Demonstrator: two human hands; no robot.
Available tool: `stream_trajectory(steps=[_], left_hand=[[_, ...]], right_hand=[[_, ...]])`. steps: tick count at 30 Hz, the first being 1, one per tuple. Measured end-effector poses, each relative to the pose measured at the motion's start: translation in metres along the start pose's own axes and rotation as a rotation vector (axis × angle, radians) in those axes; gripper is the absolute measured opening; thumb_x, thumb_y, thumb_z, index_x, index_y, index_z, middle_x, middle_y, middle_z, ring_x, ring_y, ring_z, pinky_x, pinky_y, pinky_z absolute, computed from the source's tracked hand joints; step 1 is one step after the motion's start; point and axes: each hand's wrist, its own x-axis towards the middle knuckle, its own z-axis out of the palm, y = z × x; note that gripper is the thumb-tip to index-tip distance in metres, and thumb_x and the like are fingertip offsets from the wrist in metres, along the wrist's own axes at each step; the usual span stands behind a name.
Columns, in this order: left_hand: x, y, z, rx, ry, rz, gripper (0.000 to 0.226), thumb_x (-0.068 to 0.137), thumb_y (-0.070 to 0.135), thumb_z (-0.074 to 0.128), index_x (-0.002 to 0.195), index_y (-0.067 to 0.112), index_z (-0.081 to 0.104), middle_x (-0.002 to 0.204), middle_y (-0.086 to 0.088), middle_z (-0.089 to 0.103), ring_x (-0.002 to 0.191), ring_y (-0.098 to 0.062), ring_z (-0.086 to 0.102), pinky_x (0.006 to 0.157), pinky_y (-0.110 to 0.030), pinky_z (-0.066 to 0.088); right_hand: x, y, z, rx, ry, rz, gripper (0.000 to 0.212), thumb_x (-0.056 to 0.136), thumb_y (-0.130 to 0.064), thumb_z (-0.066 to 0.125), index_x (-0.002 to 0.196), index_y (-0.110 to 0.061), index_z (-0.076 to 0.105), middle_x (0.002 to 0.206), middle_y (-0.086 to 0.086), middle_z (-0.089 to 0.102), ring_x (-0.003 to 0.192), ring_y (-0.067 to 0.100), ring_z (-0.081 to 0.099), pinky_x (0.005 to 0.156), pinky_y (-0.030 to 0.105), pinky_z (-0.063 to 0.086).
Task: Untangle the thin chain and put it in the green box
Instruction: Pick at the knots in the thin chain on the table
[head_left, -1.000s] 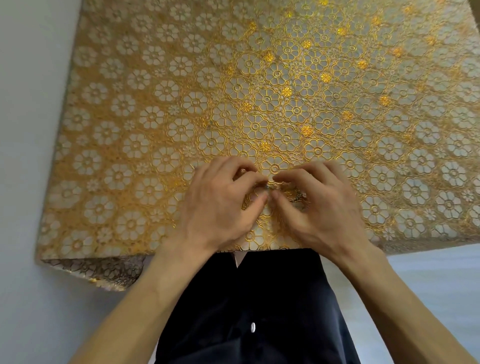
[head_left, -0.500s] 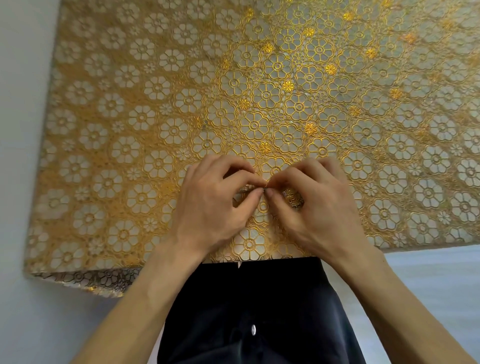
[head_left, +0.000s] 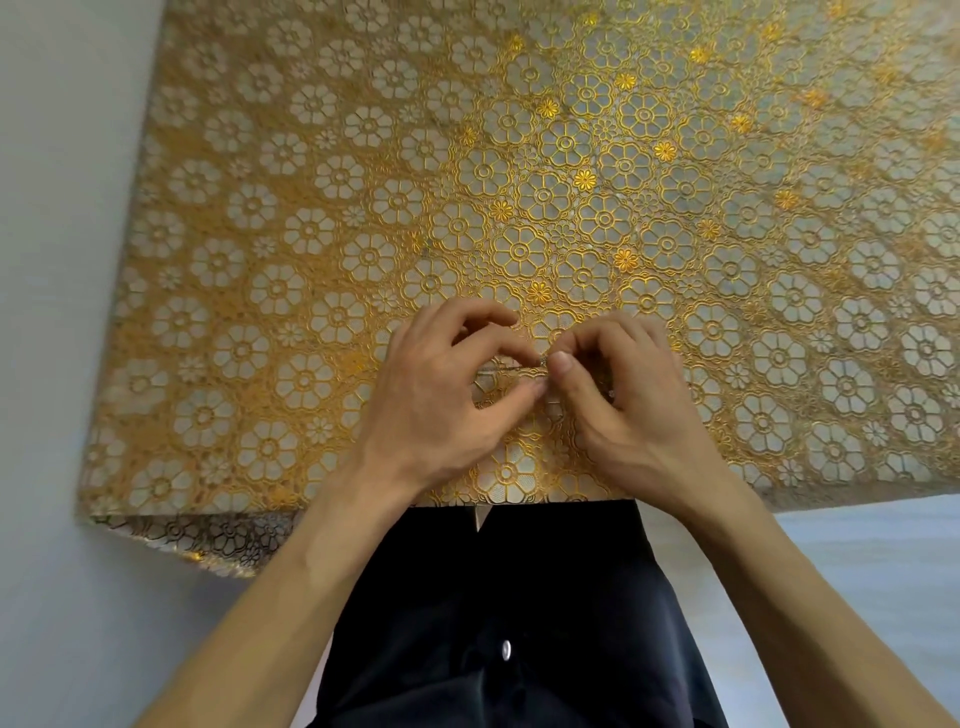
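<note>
A thin silvery chain (head_left: 511, 368) shows as a short taut strand between my two hands, just above the table's near edge. My left hand (head_left: 447, 400) pinches it between thumb and forefinger, with the other fingers curled. My right hand (head_left: 623, 405) pinches the chain's other side at its fingertips, right against the left hand's tips. Most of the chain is hidden under my fingers. No green box is in view.
A gold floral tablecloth (head_left: 311, 234) covers the table, and its corner hangs folded at the near left (head_left: 208, 540). A pale floor lies to the left and right. My dark clothing fills the bottom centre.
The fingertips have drawn slightly apart, so a short strand of chain now shows between them. The view has shifted a little; both hands stay at the same spot.
</note>
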Motion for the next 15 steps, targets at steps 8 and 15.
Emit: stream_trajectory(steps=[8,15], left_hand=[[0.0,-0.0023,0.0039,-0.077,0.047,-0.004,0.015,0.088,0.042,0.07,0.098,0.031,0.077,0.11,0.012,0.067,0.107,-0.013,0.061,0.09,-0.044,0.045],[0.0011,-0.0018,0.0024,-0.166,0.032,-0.091,0.018,0.086,0.046,0.066,0.094,0.032,0.076,0.111,0.016,0.067,0.11,-0.008,0.059,0.098,-0.042,0.042]], right_hand=[[-0.002,0.0036,-0.0047,0.033,-0.049,-0.004,0.006,0.097,-0.035,0.055,0.095,-0.032,0.058,0.11,-0.017,0.063,0.112,0.017,0.05,0.096,0.051,0.04],[-0.0022,0.0032,-0.0073,0.091,-0.011,-0.031,0.008,0.096,-0.029,0.058,0.095,-0.023,0.064,0.104,-0.016,0.065,0.108,0.015,0.056,0.096,0.045,0.043]])
